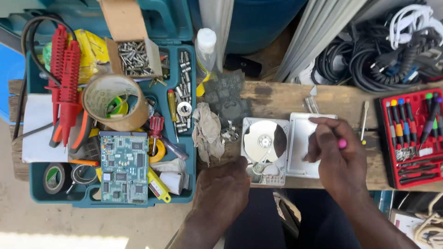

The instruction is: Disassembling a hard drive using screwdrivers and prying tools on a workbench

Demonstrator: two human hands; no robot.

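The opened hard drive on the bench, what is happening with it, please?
A person works on an opened hard drive on a wooden bench; its shiny platter is exposed and its lid lies beside it. The left hand rests at the drive's near edge. The right hand holds a pink-handled tool over the lid. A red screwdriver set sits to the right, a teal toolbox to the left.

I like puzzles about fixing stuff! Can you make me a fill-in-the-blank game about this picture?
1. The opened hard drive shows a shiny round ____ inside.
2. The right hand holds a tool with a ____ tip on its handle.
3. The screwdriver set lies in a ____ tray.
4. The green circuit board rests in the ____ toolbox.

Missing words: disk; pink; red; teal
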